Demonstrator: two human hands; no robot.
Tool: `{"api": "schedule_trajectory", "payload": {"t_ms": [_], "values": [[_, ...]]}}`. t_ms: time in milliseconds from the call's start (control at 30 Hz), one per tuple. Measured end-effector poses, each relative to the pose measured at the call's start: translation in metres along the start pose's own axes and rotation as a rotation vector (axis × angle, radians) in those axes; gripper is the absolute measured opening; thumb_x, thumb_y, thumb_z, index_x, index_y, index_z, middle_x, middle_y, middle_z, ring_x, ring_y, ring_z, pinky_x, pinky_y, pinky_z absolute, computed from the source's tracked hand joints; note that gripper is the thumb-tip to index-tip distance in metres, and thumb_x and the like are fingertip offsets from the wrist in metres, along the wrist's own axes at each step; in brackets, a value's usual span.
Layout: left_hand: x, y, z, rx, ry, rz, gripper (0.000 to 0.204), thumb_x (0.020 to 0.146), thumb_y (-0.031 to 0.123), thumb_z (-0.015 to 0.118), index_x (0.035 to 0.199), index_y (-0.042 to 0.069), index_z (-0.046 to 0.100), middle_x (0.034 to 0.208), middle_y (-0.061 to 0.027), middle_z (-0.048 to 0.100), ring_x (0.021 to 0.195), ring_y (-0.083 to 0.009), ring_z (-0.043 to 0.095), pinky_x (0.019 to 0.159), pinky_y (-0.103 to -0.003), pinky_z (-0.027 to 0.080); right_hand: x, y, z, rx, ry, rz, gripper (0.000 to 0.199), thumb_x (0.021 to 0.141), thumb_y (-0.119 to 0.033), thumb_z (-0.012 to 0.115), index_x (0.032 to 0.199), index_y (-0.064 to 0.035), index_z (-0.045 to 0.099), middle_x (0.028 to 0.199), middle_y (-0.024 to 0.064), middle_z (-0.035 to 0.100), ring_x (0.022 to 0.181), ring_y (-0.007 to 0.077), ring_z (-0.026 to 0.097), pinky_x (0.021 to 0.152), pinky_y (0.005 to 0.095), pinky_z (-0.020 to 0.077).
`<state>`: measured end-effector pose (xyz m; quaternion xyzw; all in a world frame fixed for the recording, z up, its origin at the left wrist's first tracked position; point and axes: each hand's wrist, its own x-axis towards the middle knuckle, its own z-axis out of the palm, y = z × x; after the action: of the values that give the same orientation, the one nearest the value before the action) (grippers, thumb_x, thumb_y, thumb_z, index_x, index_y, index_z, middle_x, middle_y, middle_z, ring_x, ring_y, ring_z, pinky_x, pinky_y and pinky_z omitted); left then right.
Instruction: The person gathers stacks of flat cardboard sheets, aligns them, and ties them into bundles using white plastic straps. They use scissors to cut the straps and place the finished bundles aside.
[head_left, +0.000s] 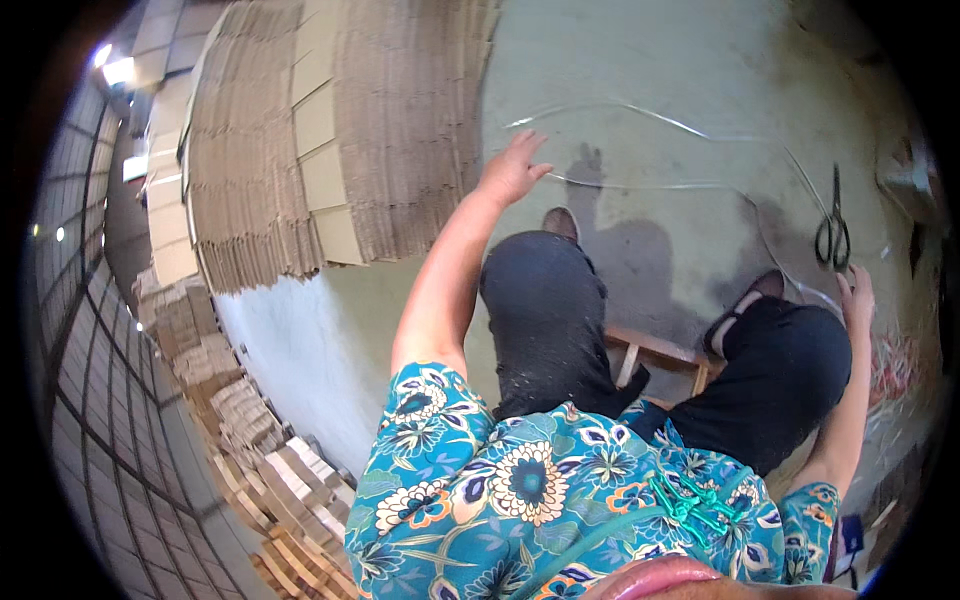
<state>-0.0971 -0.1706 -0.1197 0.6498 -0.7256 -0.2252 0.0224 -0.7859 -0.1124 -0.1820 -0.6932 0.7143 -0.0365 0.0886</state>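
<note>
My left hand (514, 170) is stretched forward over the floor beside a stack of flattened cardboard, fingers apart and thumb out. A thin, clear plastic strap (655, 185) runs rightward from near its thumb. Another length of strap curves across the floor farther off, starting just beyond the fingertips. At the right, beside my knee, my right hand (857, 298) has its fingers bent, with the near length of strap reaching it; the fingers seem closed on it. Just beyond those fingertips are dark-handled scissors (833, 228), blades pointing away. They do not appear to be gripped.
A tall stack of flattened cardboard (400, 120) stands at the far left. Smaller cardboard bundles (240, 415) and wooden pallets (290, 560) lie near left. A low wooden stool (655, 347) is between my legs. Tangled reddish strands (893, 365) lie at the right.
</note>
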Motion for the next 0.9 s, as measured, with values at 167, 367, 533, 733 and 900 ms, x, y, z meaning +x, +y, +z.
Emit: {"api": "schedule_trajectory", "payload": {"t_ms": [167, 367, 533, 733, 900], "values": [[-0.039, -0.033, -0.097, 0.253, 0.425, 0.016, 0.051, 0.078, 0.026, 0.068, 0.122, 0.008, 0.05, 0.13, -0.0146, 0.047, 0.111, -0.0305, 0.052, 0.094, -0.04, 0.042, 0.12, -0.153, -0.068, 0.296, -0.22, -0.141, 0.037, 0.084, -0.027, 0.06, 0.109, 0.0008, 0.059, 0.106, 0.0198, 0.062, 0.097, 0.0296, 0.061, 0.083, 0.0354, 0.0462], [-0.073, -0.12, -0.191, 0.44, 0.656, -0.237, 0.06, 0.077, 0.035, 0.069, 0.126, 0.007, 0.047, 0.134, -0.015, 0.043, 0.122, -0.0322, 0.041, 0.101, -0.042, 0.037, 0.164, -0.425, -0.091, 0.41, -0.578, -0.53, 0.039, 0.083, -0.028, 0.061, 0.108, 0.0015, 0.061, 0.1, 0.0179, 0.065, 0.091, 0.0266, 0.063, 0.079, 0.0351, 0.0489], [-0.066, -0.19, -0.215, 0.18, 0.626, -0.379, 0.079, 0.081, 0.056, 0.058, 0.134, 0.001, 0.038, 0.14, -0.0203, 0.035, 0.13, -0.0335, 0.033, 0.108, -0.041, 0.029, 0.137, -0.582, 0.009, 0.867, -0.91, -0.375, 0.038, 0.086, -0.032, 0.059, 0.108, -0.0011, 0.061, 0.092, 0.0076, 0.066, 0.083, 0.0165, 0.062, 0.07, 0.03, 0.0505], [-0.043, -0.235, -0.216, 0.05, 0.66, -0.319, 0.079, 0.083, 0.059, 0.052, 0.134, 0.0, 0.038, 0.14, -0.0206, 0.036, 0.131, -0.0329, 0.033, 0.108, -0.039, 0.026, 0.118, -0.709, 0.105, 1.376, -1.099, -0.018, 0.053, 0.089, -0.034, 0.056, 0.126, 0.003, 0.047, 0.118, 0.015, 0.056, 0.109, 0.0245, 0.054, 0.09, 0.0357, 0.0452], [-0.039, -0.246, -0.214, 0.086, 0.685, -0.31, 0.074, 0.086, 0.058, 0.049, 0.131, 0.0, 0.044, 0.139, -0.0207, 0.037, 0.131, -0.0328, 0.033, 0.108, -0.038, 0.025, 0.129, -0.772, 0.137, 1.457, -1.023, 0.162, 0.058, 0.088, -0.035, 0.057, 0.13, 0.0031, 0.042, 0.122, 0.0147, 0.052, 0.109, 0.025, 0.052, 0.09, 0.0352, 0.0446]]}}
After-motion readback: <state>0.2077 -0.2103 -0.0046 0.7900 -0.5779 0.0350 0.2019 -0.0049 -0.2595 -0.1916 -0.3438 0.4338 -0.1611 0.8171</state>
